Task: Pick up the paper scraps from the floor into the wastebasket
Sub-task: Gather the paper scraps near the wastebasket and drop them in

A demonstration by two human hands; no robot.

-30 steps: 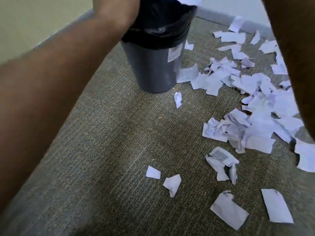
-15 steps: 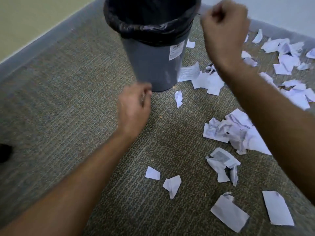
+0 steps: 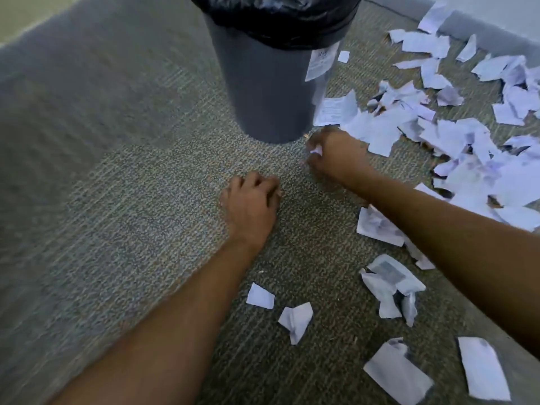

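While the right hand [image 3: 336,154] pinched one small scrap [image 3: 316,150] by the wastebasket [image 3: 271,92], the left hand [image 3: 251,200] rested curled and seemingly empty, and most paper scraps [image 3: 473,159] (dozens, by my judgement) littered the carpet [image 3: 117,200].

Floor [image 3: 122,217]: carpeted, grey-green. Wastebasket [image 3: 268,92] stands upright on it, top centre. Paper scraps [image 3: 455,135] lie scattered right of basket & in foreground.
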